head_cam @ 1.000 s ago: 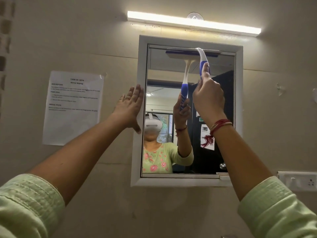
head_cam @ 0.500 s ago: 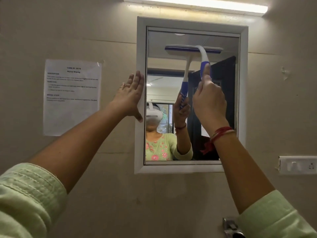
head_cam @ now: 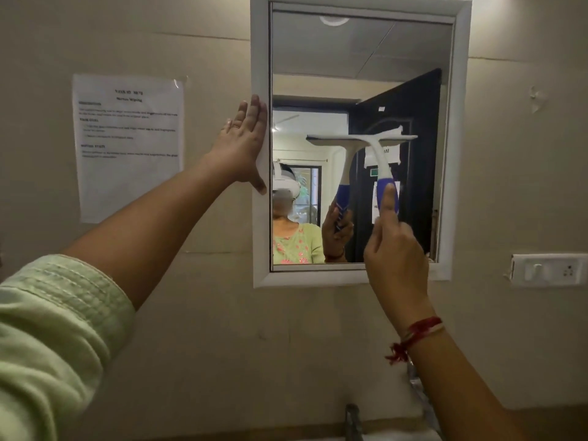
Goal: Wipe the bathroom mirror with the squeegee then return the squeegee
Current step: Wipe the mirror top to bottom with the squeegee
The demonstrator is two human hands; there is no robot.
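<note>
Blue-handled squeegee (head_cam: 378, 160), gripped by the right hand (head_cam: 396, 253), pressed mid-mirror (head_cam: 359, 58) above the grip; glass beside the grip and the return seemingly remained; left hand (head_cam: 245, 144) lay flat on the frame (head_cam: 261, 237)

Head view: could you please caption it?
Right hand holds white-and-blue squeegee against white-framed mirror; left hand rests on frame.
</note>
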